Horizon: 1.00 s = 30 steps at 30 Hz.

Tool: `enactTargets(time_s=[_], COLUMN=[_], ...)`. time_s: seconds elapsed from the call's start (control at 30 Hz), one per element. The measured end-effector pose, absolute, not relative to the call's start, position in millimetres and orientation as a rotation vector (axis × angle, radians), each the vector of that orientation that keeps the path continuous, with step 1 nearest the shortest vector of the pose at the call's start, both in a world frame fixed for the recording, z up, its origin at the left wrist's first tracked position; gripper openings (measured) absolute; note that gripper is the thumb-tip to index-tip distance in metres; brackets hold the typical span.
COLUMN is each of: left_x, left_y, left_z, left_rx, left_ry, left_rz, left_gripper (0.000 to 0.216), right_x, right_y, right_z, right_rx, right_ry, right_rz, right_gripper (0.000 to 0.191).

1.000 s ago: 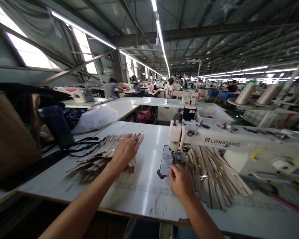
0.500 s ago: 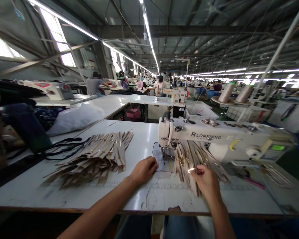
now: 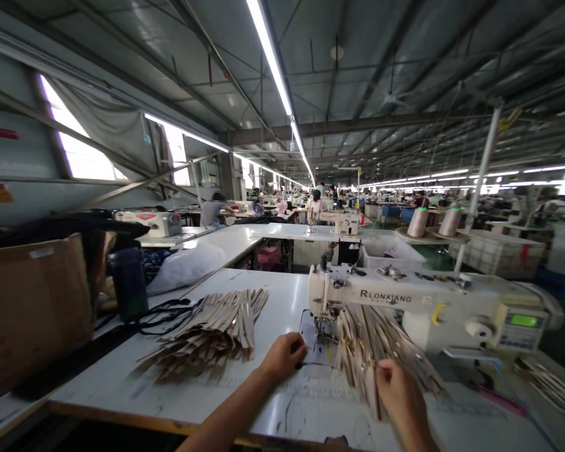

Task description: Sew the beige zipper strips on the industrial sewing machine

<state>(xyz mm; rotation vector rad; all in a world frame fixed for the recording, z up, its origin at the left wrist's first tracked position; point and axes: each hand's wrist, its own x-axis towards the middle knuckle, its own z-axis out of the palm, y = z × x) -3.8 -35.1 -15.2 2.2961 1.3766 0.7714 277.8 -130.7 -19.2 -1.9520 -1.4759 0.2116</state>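
Observation:
My left hand (image 3: 285, 359) rests on the table just left of the sewing machine's needle plate (image 3: 311, 336). Its fingers are curled together, and whether anything is between them is hidden. At the right of the needle, my right hand (image 3: 400, 389) pinches a beige zipper at the near side of a zipper bundle (image 3: 358, 351). These zippers have gold teeth and lie fanned out under the arm of the white sewing machine (image 3: 381, 292). A second zipper pile (image 3: 216, 339), also beige and gold, lies to the left of my left hand.
Black straps (image 3: 169, 314) and a dark bottle (image 3: 128, 285) are beyond the left pile, beside a cardboard box (image 3: 32, 307). A white plastic bag (image 3: 188, 267) lies behind. Thread cones (image 3: 418, 223) stand at the right. Other people sit at machines farther off.
The view has tilted up and turned left, so the table sits lower and the box shows. Both hands stay near the needle; the shiny metal glint at my right fingertips is gone.

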Motion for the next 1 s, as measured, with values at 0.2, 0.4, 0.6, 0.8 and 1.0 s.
enactTargets(time_s=[0.2, 0.4, 0.6, 0.8, 1.0], left_x=[-3.8, -3.0, -1.3, -0.8, -1.8], left_y=[-36.6, -38.4, -35.3, -37.1, -39.6], left_z=[-17.5, -17.1, -19.3, -18.1, -12.5], left_rx=[2.308, 2.318, 2.316, 2.322, 2.308], left_ry=[1.399, 1.430, 1.448, 1.444, 1.427], left_rz=[0.811, 0.815, 0.807, 0.794, 0.791], left_gripper=[0.020, 0.018, 0.018, 0.017, 0.017], right_x=[266.9, 272.3, 296.8, 311.1, 283.6], right_y=[-131.8, -130.1, -121.3, -147.2, -195.9], right_z=[-4.5, -0.2, 5.8, 15.1, 18.0], right_rx=[-2.071, -2.126, -2.163, -1.905, -1.628], right_ry=[-1.526, -1.558, -1.424, -1.362, -1.297], right_rz=[0.090, 0.150, 0.158, 0.616, 1.057], right_gripper=[0.027, 0.024, 0.031, 0.047, 0.060])
